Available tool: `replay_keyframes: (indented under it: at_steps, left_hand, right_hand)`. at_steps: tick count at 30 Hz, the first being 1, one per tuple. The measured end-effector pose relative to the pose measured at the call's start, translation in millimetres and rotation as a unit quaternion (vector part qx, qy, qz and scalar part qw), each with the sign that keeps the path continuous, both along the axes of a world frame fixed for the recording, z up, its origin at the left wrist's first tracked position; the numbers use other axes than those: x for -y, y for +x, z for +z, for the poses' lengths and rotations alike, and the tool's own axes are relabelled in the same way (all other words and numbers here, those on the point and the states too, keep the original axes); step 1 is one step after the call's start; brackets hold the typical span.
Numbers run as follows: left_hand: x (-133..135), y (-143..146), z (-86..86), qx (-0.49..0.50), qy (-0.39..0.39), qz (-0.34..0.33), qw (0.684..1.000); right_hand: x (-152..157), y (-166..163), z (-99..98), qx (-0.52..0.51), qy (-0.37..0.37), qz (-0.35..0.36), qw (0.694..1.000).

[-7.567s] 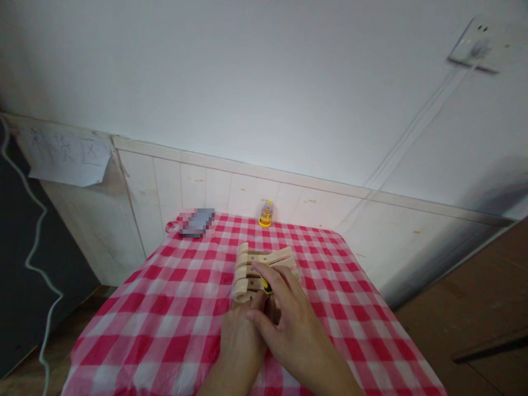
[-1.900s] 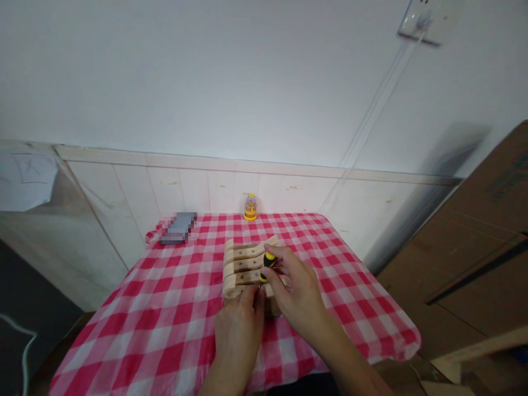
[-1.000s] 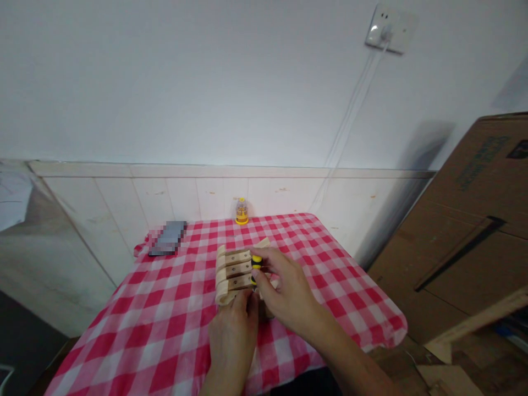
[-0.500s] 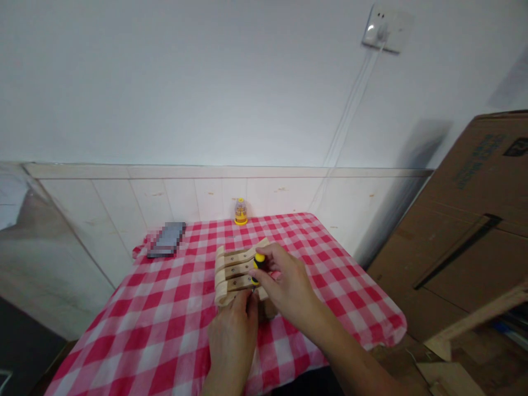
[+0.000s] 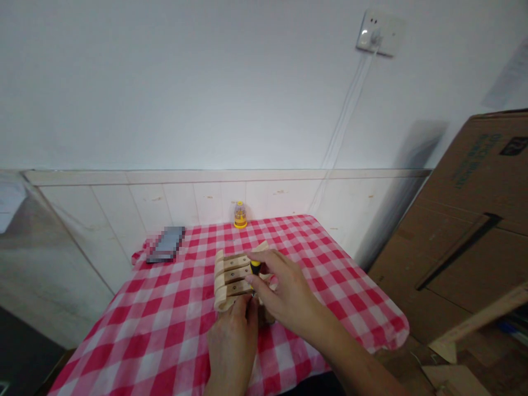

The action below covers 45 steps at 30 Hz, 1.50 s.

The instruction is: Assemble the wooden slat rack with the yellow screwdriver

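Observation:
A small slatted wooden piece, with curved slats and dark screw holes, sits on the checked cloth before me. My right hand grips a short yellow-and-black screwdriver, its forefinger over the top of the upright handle and its thumb at the side. The screwdriver's lower end points at the nearest slat, where my left hand is closed. The left thumb and forefinger are pinched together beside the tip; what lies between them is hidden. My right hand covers the right side of the wooden piece.
A red-and-white checked cloth covers the table. At the back stands a small clear container with a yellow base. A dark phone-like device lies back left. Large cardboard boxes lean at the right, and a wall socket holds a plug.
My right hand has shifted its grip on the screwdriver, the forefinger now reaching over the handle's top. My left hand keeps its place. The whole view has tilted slightly.

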<state>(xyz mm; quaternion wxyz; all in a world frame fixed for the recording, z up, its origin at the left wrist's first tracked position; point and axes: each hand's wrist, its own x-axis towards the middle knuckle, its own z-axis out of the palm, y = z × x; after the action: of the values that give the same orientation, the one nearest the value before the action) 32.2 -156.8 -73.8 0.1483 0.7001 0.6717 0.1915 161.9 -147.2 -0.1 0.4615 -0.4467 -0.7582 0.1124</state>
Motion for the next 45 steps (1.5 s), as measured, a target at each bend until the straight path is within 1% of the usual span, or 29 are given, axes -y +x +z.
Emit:
replay_keyframes:
  at_steps: [4, 7, 11, 16, 24, 28, 30, 38, 45]
  left_hand:
    - [0.0, 0.5, 1.4, -0.004, -0.004, 0.000, 1.000]
    - [0.5, 1.0, 1.4, -0.002, 0.008, -0.003, 1.000]
    - [0.9, 1.0, -1.1, -0.014, 0.029, -0.004, 0.999]
    - [-0.1, 1.2, -3.8, -0.019, 0.030, 0.001, 0.999]
    - [1.1, 0.5, -4.6, -0.011, 0.030, -0.006, 0.999]
    - [0.9, 0.4, -3.7, -0.016, 0.023, -0.004, 1.000]
    - [0.7, 0.3, -3.1, -0.017, 0.023, -0.005, 1.000]
    - [1.4, 0.3, -0.8, -0.013, 0.025, -0.016, 0.999]
    - [-1.1, 0.3, -0.6, -0.006, -0.003, -0.019, 1.000]
  right_hand:
    - [4.8, 0.8, 0.9, -0.021, -0.016, 0.009, 1.000]
    - [2.8, 1.6, -0.6, -0.023, -0.031, -0.007, 0.999]
    - [-2.7, 3.0, -1.8, -0.014, -0.024, -0.025, 0.999]
    - [-6.9, 4.4, -2.4, -0.018, -0.032, -0.035, 0.999]
    - [-7.7, 4.0, -1.5, -0.031, -0.052, -0.028, 0.998]
    - [-3.9, 1.6, -1.3, -0.037, -0.073, 0.006, 0.997]
    - [-3.9, 1.3, -3.0, -0.044, -0.079, 0.009, 0.996]
    - [-10.4, 4.0, -10.3, -0.052, -0.038, -0.002, 0.998]
    - [-9.3, 0.6, -7.4, -0.019, -0.048, -0.013, 0.999]
